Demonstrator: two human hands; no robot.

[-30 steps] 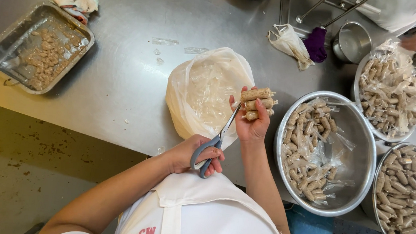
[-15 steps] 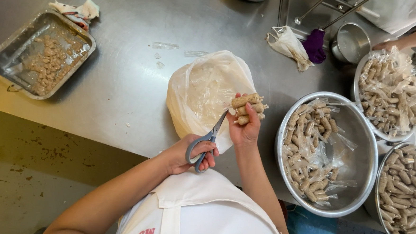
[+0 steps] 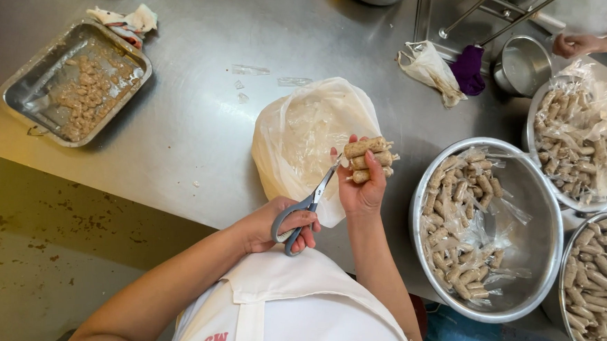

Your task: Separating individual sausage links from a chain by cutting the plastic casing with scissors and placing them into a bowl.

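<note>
Lower right bowl of rolls (image 3: 605, 290) cut off by the frame edge; co-worker's hand (image 3: 573, 45) visible only to the forearm.

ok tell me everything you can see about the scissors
The scissors have grey loop handles and slim, shiny metal blades. The left hand grips them, fingers through the loops, above the front edge of the steel table. They tilt up and to the right, blades nearly closed, with the tip at the end of the small bundle of tan rolls held in the right hand. Behind them lies a crumpled white plastic bag.
</note>
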